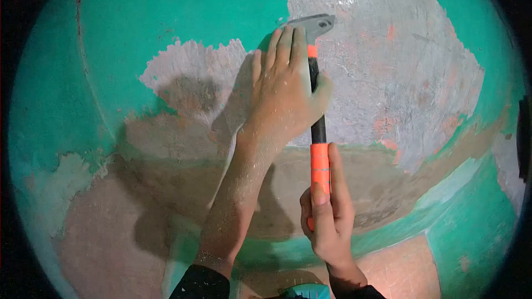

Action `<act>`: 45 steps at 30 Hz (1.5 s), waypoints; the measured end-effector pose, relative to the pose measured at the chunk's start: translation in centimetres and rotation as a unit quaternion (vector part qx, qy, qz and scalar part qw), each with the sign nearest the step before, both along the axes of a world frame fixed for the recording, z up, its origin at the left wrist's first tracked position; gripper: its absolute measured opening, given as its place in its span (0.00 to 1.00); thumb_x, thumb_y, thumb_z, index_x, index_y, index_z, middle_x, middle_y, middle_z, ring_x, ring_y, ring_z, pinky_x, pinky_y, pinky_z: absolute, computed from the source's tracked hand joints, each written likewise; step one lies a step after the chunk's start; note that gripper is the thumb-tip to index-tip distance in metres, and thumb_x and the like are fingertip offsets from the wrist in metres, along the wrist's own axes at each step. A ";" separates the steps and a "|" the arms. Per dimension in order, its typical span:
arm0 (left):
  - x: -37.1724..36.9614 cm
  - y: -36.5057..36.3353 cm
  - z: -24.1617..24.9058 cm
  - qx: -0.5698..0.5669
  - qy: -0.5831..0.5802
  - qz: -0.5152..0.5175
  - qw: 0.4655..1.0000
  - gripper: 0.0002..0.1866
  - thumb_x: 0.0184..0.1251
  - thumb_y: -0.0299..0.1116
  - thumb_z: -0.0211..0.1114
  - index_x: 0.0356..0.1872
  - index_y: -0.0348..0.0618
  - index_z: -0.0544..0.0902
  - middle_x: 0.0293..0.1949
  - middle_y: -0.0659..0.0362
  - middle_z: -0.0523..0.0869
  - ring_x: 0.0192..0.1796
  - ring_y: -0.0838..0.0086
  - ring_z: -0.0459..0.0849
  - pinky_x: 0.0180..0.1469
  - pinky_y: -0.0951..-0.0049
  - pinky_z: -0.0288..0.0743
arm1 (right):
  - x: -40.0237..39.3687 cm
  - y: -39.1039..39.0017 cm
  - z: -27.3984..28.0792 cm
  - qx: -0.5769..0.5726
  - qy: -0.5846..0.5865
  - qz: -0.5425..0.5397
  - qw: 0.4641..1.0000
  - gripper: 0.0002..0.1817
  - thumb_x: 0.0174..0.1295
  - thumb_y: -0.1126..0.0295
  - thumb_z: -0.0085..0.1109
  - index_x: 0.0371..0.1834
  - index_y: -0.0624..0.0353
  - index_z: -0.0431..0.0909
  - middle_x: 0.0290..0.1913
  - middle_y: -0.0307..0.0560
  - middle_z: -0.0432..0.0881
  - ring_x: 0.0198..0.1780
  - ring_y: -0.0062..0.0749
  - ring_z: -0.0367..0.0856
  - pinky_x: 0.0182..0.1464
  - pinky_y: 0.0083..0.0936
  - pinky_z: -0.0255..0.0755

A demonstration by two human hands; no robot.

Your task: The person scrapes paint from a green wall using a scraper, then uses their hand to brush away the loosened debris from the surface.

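A long-handled scraper [320,158] with a grey head, black shaft and orange grip stands nearly upright against the wall. My right hand [330,216] is closed round the lower orange grip, its index finger stretched up along the side. Higher up, my left hand [285,86] lies flat over the scraper, fingers straight towards the head and thumb on the right of the shaft. The blade's left part is hidden behind my fingertips. Pale specks dot my left hand and forearm. Behind the head is a bare grey patch [388,77] bordered by green paint [221,5].
A smaller bare patch [183,72] with ragged edges lies to the left. Below runs a curved brown band [221,188]. A long crack [83,39] marks the green wall at the far left. Part of a teal object [306,290] shows at the bottom edge.
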State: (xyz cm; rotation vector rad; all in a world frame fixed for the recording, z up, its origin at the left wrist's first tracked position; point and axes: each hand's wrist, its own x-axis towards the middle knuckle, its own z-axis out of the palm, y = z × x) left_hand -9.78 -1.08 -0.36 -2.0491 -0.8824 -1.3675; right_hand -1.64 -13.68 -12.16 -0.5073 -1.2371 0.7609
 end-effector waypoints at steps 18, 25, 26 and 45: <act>0.0 0.3 1.7 0.022 -0.011 -0.019 1.000 0.37 0.58 0.42 0.58 0.64 0.26 0.61 0.64 0.38 0.66 0.71 0.48 0.58 0.69 0.41 0.49 | -0.1 0.3 1.2 0.018 -0.013 -0.025 0.999 0.33 0.72 0.63 0.43 0.74 0.66 0.45 0.20 0.32 0.65 0.18 0.11 0.59 0.18 0.11 0.53; 0.0 -0.2 2.8 0.027 -0.006 0.023 0.999 0.35 0.63 0.44 0.54 0.66 0.27 0.61 0.66 0.38 0.65 0.71 0.51 0.61 0.71 0.57 0.52 | 0.0 -0.2 2.5 0.006 -0.016 -0.022 1.000 0.32 0.72 0.64 0.43 0.75 0.64 0.45 0.20 0.32 0.66 0.17 0.10 0.57 0.17 0.11 0.52; 0.1 -0.2 2.7 0.023 -0.004 0.029 0.999 0.35 0.63 0.44 0.54 0.66 0.27 0.61 0.66 0.38 0.65 0.71 0.51 0.61 0.71 0.57 0.52 | 0.1 -0.1 2.9 0.007 -0.018 -0.022 1.000 0.32 0.72 0.64 0.43 0.75 0.64 0.45 0.20 0.33 0.66 0.17 0.10 0.57 0.17 0.11 0.51; 0.2 -0.4 3.0 0.020 -0.008 0.035 0.999 0.34 0.63 0.44 0.54 0.65 0.29 0.63 0.66 0.39 0.66 0.70 0.51 0.62 0.71 0.57 0.53 | 0.2 -0.5 3.3 0.016 -0.025 -0.026 0.999 0.34 0.71 0.63 0.44 0.74 0.66 0.45 0.20 0.32 0.66 0.17 0.11 0.58 0.18 0.12 0.52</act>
